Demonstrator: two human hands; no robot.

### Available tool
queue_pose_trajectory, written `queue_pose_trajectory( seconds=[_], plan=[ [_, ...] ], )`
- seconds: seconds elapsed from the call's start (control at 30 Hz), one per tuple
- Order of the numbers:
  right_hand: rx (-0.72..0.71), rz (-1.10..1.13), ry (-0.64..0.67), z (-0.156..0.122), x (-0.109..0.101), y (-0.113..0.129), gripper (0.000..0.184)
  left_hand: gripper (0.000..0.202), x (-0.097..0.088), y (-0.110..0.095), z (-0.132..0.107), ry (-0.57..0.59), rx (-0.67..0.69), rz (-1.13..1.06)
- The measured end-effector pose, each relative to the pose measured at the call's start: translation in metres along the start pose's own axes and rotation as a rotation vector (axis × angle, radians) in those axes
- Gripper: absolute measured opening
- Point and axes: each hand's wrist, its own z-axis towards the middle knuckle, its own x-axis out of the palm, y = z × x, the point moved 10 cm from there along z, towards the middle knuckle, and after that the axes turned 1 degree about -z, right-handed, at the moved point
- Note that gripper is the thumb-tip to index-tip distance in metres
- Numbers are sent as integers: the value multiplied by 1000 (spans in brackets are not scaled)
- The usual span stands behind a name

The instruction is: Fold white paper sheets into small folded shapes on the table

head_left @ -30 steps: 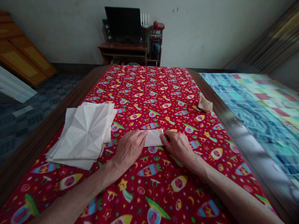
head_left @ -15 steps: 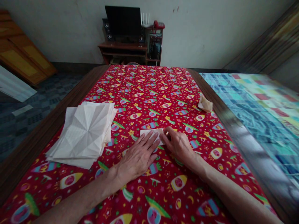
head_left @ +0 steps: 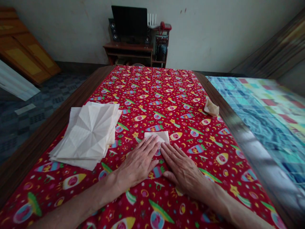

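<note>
A small folded piece of white paper point(head_left: 163, 135) lies on the red patterned cloth point(head_left: 152, 105) in front of me. My left hand point(head_left: 143, 159) rests flat with fingers stretched over the paper's left and lower part. Beside it, my right hand point(head_left: 179, 165) lies flat too, its fingertips at the paper's lower right edge. Both hands press down from above and neither grips anything. The fingers hide the lower part of the paper. To the left is a stack of creased white paper sheets point(head_left: 91, 130), the top one marked with folds radiating from its middle.
A folded, cup-like paper piece point(head_left: 211, 108) stands near the table's right edge point(head_left: 240, 130). Past that edge is a bed with a checked cover point(head_left: 257, 111). Beyond the far end, a small desk point(head_left: 128, 47) carries a monitor point(head_left: 130, 24). A wooden cabinet point(head_left: 26, 47) is at left.
My right hand has gone from pinching at the paper's right end to lying flat at its lower edge. My left hand stays on the paper. The view has shifted slightly.
</note>
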Motion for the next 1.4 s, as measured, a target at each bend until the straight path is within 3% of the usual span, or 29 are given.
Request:
queue_pose_trajectory(
  seconds=[0.2, 0.4, 0.63, 0.73, 1.0, 1.13, 1.23, 1.3, 1.4],
  plan=[
    [12, -4, 49, -4, -2, -9, 65, 47, -7, 9, -20, -13, -50, 13],
    [20, -47, 10, -7, -8, -13, 61, 44, -13, 12, -34, -17, -53, 51],
    [-31, 34, -24, 9, -10, -5, 63, 46, -11, -1, -12, -36, 3, 33],
    [-20, 33, -13, 13, -8, -13, 61, 45, -9, -4, -5, -28, 43, 23],
    [124, -13, -27, 29, -8, -56, 51, 41, -15, 11, -9, -50, -52, 63],
    [198, 53, -196, 32, -26, -67, 43, 40, -11, 13, -9, -56, -54, 55],
    [373, 129, -325, 20, -41, -80, 34, 40, -11, 14, -11, -94, -55, 26],
    [460, 147, -304, 15, -39, -83, 27, 40, -12, 15, -12, -119, -55, 3],
    [480, 166, -219, 16, -29, -81, 22, 40, -14, 15, -12, -145, -49, -29]
  ],
)
